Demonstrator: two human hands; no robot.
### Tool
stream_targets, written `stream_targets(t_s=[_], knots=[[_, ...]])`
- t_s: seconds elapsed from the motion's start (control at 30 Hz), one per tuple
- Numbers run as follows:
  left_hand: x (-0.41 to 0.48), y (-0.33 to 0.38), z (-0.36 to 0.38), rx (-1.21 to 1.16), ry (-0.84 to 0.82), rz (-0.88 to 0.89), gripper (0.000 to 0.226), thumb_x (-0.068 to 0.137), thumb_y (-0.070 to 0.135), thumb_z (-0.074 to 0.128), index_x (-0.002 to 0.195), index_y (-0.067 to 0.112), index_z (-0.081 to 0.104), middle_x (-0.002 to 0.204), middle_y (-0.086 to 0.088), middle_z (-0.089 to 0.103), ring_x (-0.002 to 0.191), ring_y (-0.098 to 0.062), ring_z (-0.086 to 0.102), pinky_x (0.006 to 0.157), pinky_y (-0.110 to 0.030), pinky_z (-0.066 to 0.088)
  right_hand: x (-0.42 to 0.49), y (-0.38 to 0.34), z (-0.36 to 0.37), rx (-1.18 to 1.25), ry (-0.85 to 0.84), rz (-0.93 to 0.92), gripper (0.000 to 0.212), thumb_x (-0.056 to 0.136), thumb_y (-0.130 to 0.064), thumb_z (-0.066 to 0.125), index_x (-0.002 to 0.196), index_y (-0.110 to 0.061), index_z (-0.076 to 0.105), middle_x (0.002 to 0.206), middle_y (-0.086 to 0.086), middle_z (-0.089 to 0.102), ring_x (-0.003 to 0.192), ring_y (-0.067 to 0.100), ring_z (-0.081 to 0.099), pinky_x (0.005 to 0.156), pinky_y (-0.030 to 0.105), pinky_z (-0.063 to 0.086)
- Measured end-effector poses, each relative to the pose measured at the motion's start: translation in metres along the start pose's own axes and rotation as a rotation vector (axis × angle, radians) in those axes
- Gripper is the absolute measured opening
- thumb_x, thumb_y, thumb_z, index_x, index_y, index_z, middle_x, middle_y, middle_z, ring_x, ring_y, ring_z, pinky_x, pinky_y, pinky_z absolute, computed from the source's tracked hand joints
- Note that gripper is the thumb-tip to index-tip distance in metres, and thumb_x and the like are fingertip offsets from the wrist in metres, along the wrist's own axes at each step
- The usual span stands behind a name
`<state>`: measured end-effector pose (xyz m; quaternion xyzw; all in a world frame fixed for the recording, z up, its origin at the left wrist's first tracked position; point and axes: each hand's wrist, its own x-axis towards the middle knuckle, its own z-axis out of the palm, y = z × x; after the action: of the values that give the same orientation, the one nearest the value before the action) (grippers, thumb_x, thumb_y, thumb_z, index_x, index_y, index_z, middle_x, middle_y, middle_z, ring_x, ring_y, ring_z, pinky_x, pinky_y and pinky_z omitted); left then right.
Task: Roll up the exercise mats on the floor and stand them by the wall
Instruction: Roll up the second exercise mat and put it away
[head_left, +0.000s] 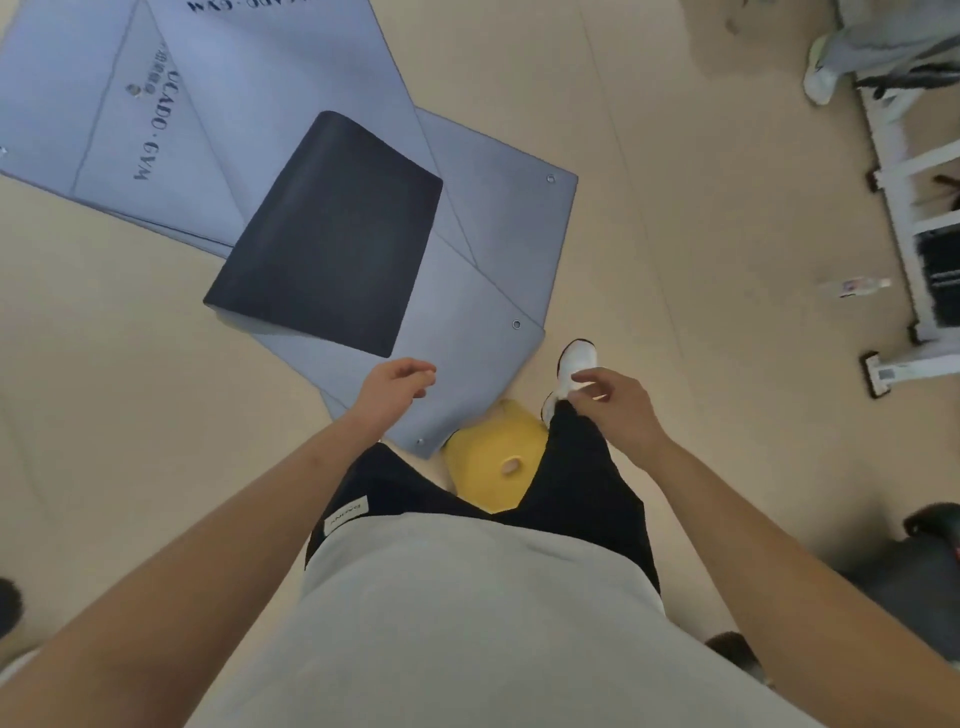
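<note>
Several grey-blue exercise mats lie flat and overlapping on the beige floor; the largest (171, 119) carries dark gym lettering, another (498, 223) shows metal eyelets at its corners. A small dark mat (327, 234) rests flat on top of them. My left hand (395, 387) hovers above the near corner of the grey mats, fingers loosely curled, holding nothing. My right hand (613, 400) hangs in the air above my right leg, fingers loosely bent and empty. Neither hand touches a mat.
A yellow object (493, 462) sits on the floor between my legs by the mats' near corner. A white equipment frame (904, 171) stands at the right, with a bottle (857, 286) beside it. Another person's leg and shoe (823, 78) show top right. A dark bag (914, 577) lies lower right.
</note>
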<state>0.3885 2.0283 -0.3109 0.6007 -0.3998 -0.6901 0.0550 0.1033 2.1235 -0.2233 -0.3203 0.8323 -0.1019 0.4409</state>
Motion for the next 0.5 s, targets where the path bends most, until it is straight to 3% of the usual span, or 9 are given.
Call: stream_targets(t_s=[0.27,0.37,0.5], knots=[[0.046,-0.002,0.08,-0.303,0.355,-0.157,0.02,0.097,0.023,0.067,0.114,0.017,0.074,0.112,-0.002,0.074,0.1,-0.019,0.071,0.093,-0.032,0.052,0.164,0.007,-0.06,-0.119,-0.199,-0.17,0.029,0.092,-0.026,0.072,0.122,-0.024,0.068,0.103,-0.004,0.071,0.091,0.016,0.068,0.074,0.022,0.046],[0.05,-0.006,0.127,-0.486,0.55,-0.252,0.019,0.095,0.019,0.068,0.112,0.015,0.075,0.112,-0.005,0.075,0.098,-0.021,0.071,0.094,-0.033,0.054,0.216,0.015,-0.072,-0.178,-0.338,-0.229,0.032,0.092,-0.024,0.072,0.124,-0.024,0.067,0.104,-0.003,0.07,0.093,0.019,0.068,0.084,0.026,0.049],[0.048,-0.005,0.19,-0.475,0.551,-0.315,0.02,0.096,0.017,0.067,0.114,0.013,0.074,0.111,-0.006,0.074,0.094,-0.02,0.07,0.09,-0.032,0.053,0.245,0.049,-0.09,-0.222,-0.428,-0.219,0.032,0.09,-0.027,0.072,0.123,-0.024,0.068,0.102,-0.005,0.072,0.1,0.021,0.068,0.096,0.038,0.053]])
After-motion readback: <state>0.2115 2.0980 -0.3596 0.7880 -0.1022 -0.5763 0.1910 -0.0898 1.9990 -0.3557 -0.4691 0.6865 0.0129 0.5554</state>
